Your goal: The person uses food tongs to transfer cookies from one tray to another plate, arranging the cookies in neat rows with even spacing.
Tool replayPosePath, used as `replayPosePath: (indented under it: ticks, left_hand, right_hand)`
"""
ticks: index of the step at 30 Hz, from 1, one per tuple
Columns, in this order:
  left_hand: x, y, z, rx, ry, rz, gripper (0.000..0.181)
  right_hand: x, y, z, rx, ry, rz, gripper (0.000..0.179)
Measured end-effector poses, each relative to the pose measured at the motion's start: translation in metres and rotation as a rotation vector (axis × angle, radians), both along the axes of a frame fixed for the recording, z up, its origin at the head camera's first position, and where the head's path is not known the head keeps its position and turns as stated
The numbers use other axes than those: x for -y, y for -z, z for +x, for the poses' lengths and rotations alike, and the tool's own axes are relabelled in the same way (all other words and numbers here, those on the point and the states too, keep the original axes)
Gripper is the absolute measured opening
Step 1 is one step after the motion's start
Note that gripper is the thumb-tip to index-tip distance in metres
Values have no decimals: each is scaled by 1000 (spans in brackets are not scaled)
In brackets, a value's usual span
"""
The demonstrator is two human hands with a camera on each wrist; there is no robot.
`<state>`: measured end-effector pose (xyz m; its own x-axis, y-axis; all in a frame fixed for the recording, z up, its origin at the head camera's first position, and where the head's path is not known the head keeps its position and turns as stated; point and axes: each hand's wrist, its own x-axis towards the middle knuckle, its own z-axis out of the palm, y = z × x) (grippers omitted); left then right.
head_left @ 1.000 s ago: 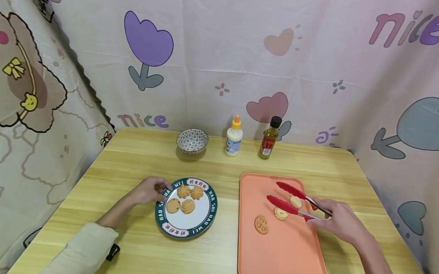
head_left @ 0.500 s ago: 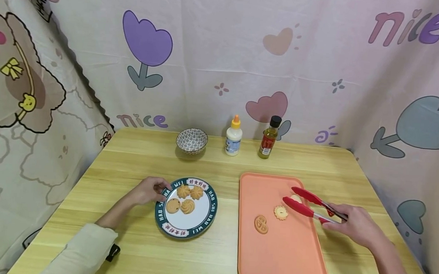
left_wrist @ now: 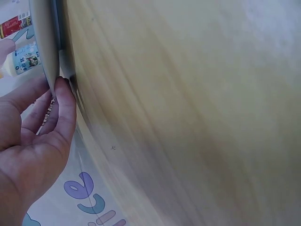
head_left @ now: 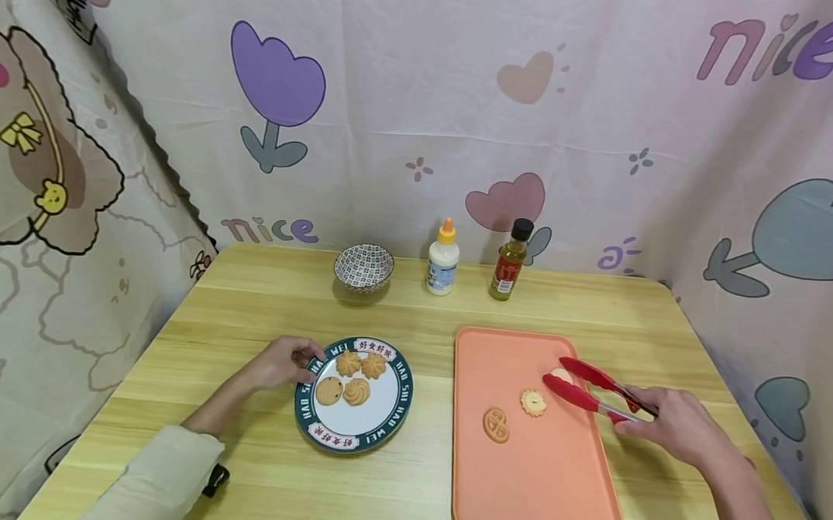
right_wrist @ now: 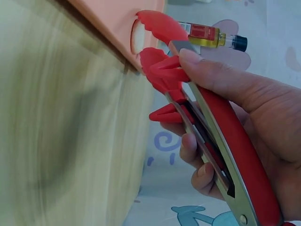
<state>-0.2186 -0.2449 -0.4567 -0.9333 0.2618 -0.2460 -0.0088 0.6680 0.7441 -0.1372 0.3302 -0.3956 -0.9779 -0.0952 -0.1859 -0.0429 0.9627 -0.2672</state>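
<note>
Orange tray (head_left: pixel 532 494), four o'clock on the tabletop (head_left: pixel 406 488); pretzel cookie (head_left: pixel 496 425) toward its ten, scalloped cookie (head_left: pixel 533 403) near twelve, round cookie (right_wrist: pixel 138 37) near one. Right hand (head_left: pixel 677 426): fingers curled round red tongs (head_left: pixel 573 394), tips parted about the round cookie, contact unclear. Plate (head_left: pixel 353 425), nine o'clock, bearing four cookies (head_left: pixel 356 391). Left hand (head_left: pixel 282 361): fingers nearly closed, pinching the plate rim at ten. Beyond: bowl (head_left: pixel 364 268), eleven; white bottle (head_left: pixel 443 263), twelve; sauce bottle (head_left: pixel 508 268), one.

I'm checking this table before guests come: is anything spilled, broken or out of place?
No, nothing stands out. The white bottle and dark-capped bottle stand upright, no spill shows on the table, and the cookies on the plate look whole. The pale cookie between the red tongs is partly hidden.
</note>
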Motion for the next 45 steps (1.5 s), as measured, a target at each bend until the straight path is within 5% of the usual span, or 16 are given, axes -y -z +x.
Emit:
replayPosePath:
  ticks: [23, 45]
  left_hand:
    - [-1, 0, 0, 5, 5, 3, 29]
    - [-1, -1, 2, -17, 2, -12, 29]
  right_hand:
    - [2, 3, 3, -23, -5, -22, 67]
    - [51, -1, -16, -220, -159, -91, 54]
